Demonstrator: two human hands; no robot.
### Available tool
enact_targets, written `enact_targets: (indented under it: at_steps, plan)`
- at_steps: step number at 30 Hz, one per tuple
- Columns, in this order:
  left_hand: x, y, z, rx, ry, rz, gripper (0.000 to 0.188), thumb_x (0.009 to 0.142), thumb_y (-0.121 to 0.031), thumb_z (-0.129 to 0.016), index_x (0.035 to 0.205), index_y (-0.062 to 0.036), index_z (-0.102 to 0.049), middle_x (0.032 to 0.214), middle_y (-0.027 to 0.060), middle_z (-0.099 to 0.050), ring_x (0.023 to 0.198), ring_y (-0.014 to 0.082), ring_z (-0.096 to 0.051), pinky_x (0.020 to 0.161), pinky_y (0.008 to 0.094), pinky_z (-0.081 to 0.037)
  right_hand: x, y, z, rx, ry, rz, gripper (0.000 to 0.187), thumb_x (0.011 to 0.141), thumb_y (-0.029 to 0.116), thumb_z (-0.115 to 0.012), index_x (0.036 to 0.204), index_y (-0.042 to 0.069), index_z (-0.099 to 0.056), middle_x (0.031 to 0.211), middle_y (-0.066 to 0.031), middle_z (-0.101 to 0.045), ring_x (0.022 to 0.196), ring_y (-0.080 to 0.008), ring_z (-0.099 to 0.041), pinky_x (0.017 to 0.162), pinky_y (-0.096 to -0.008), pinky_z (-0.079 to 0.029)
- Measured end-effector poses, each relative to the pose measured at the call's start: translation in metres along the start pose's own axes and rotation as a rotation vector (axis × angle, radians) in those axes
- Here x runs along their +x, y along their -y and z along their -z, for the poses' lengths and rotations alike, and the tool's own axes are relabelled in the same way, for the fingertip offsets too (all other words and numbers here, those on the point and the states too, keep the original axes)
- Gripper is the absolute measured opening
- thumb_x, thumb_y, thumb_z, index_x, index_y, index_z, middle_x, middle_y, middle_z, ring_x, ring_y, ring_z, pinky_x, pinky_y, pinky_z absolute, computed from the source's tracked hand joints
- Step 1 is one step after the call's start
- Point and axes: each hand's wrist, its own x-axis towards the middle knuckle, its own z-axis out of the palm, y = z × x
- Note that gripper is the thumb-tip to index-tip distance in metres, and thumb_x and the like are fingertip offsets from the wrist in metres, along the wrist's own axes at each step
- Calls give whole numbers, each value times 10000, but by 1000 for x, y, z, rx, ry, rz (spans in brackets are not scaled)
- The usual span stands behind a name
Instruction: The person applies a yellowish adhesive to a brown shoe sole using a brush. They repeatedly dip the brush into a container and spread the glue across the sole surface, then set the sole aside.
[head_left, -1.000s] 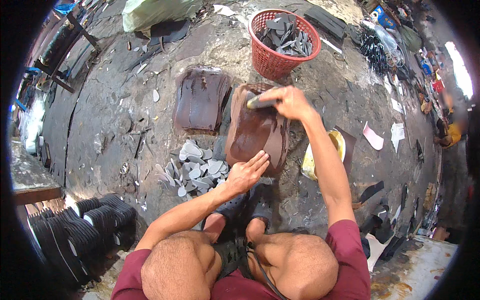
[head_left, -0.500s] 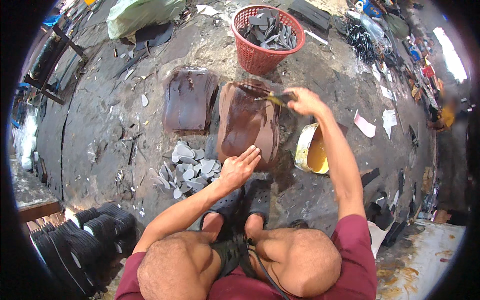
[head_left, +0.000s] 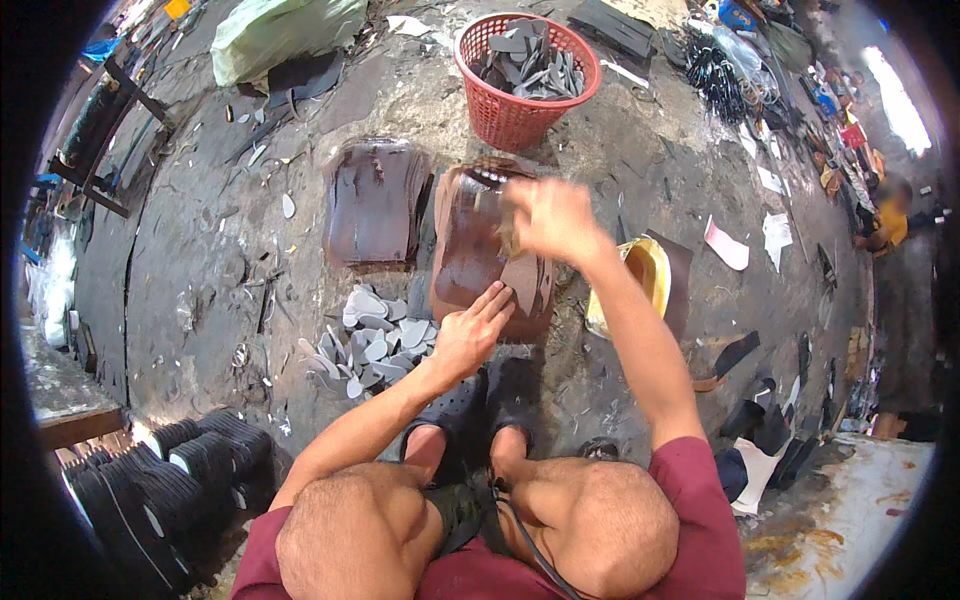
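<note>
My left hand (head_left: 472,332) lies with outstretched fingers on the near part of a stack of brown sheets (head_left: 468,225). Its top sheet is glossy and dark with a wet coating on the left and far parts, paler and duller at the near right. My right hand (head_left: 555,220) is closed on a brush (head_left: 512,238) over the right side of that sheet. Motion blurs both, and the hand hides most of the handle. Beside my right forearm stands a yellow-smeared open container (head_left: 650,268) holding yellowish stuff, partly covered by the arm.
A second dark glossy stack (head_left: 368,205) stands to the left. Loose grey sole-shaped pieces (head_left: 375,340) lie near my left hand. Beyond is a red basket (head_left: 510,115) filled with grey pieces. Black soles (head_left: 185,480) are piled at the near left. Scraps litter the floor.
My right hand has swept the brush left and nearer to me across the top sheet. My left hand stays pressed on the stack. More of the container's inside shows beside my forearm.
</note>
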Motion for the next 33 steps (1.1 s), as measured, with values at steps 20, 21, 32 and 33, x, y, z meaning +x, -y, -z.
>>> enact_targets:
  at_steps: [20,21,32,33]
  plan:
    - [-40,38,5,-722,-351,851,413,925,-23,-632,1337,-38,-669,1152,114,-689,1049,180,-656,939,301,-515,-120,38,-59,143,-147,44,366,861,121,-613,1187,246,-725,1060,-8,-710,920,-260,-699,748,-429,-592]
    - [-35,33,7,-747,-356,850,404,931,-15,-619,1331,-31,-671,1152,110,-693,1048,178,-659,949,299,-510,-132,40,-69,101,-226,63,405,833,103,-620,1198,248,-721,1096,0,-708,936,-246,-696,758,-411,-596]
    - [-38,37,12,-958,-351,930,442,916,21,-553,1349,13,-647,1255,119,-700,1152,179,-637,1019,313,-475,-165,63,-104,-48,-359,165,400,869,179,-638,1262,229,-695,1256,-48,-661,1123,-294,-629,889,-451,-560]
    - [-36,34,16,-971,-357,940,438,916,20,-548,1342,19,-650,1248,119,-704,1153,181,-638,1019,313,-474,-167,65,-104,-51,-352,167,397,871,182,-638,1261,228,-695,1259,-48,-660,1123,-296,-630,896,-456,-557]
